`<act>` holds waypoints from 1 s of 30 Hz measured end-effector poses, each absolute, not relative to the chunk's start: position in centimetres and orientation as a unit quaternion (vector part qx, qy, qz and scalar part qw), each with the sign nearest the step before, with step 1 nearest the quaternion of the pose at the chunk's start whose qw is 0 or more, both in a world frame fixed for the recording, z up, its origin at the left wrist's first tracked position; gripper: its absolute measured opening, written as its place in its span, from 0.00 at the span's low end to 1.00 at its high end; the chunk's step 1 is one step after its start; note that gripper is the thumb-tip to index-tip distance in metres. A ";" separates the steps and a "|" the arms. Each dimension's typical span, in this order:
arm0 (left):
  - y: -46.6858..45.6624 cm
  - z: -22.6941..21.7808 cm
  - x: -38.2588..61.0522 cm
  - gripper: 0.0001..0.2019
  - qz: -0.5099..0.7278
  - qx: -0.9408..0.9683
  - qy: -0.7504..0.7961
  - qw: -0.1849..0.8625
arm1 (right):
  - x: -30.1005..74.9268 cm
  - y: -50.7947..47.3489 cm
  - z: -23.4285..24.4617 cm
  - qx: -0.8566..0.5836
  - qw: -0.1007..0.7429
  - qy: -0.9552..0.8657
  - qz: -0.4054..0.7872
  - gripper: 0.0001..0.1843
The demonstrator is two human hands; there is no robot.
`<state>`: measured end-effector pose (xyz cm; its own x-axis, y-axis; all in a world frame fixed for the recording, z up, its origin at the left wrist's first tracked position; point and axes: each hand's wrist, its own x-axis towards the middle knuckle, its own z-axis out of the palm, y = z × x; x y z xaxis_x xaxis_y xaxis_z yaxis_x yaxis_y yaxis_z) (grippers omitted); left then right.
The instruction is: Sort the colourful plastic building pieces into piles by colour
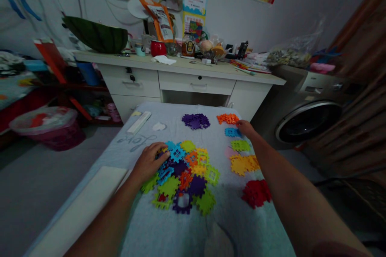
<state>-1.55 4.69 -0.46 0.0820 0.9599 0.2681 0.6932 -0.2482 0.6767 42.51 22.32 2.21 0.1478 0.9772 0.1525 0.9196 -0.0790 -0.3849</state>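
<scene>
A mixed pile of interlocking plastic building tiles [180, 165] lies in the middle of the cloth-covered table, in purple, green, blue, orange and yellow. My left hand [151, 161] rests at the pile's left edge, thumb and fingers apart around some yellow and blue tiles. At the far right, my right hand [245, 127] is closed beside the orange tiles [227, 119], just above the blue tiles [232, 132]; its fingertips are too small to show what they hold. Nearer along that side lie green tiles [240, 145], yellow tiles [243, 164] and red tiles [256, 193]. Purple tiles [196, 121] form a heap at the far middle.
A long white board [81, 204] lies along the table's left side, with a small white strip [139, 122] farther back. Behind stands a white desk [129, 82] bearing a watermelon piece [95, 36] and jars. A washing machine [301, 104] stands right, a pink basket [57, 134] left.
</scene>
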 end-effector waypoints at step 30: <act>4.6 -0.4 -1.3 0.16 0.357 0.709 0.580 0.183 | 25.8 6.2 4.9 -0.459 0.016 -0.882 0.105 0.24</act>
<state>-1.34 4.60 -0.39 0.0736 0.9530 0.2938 0.6913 -0.2611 0.6737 25.85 6.18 4.86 -0.5787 0.8127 -0.0683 0.8061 0.5573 -0.1989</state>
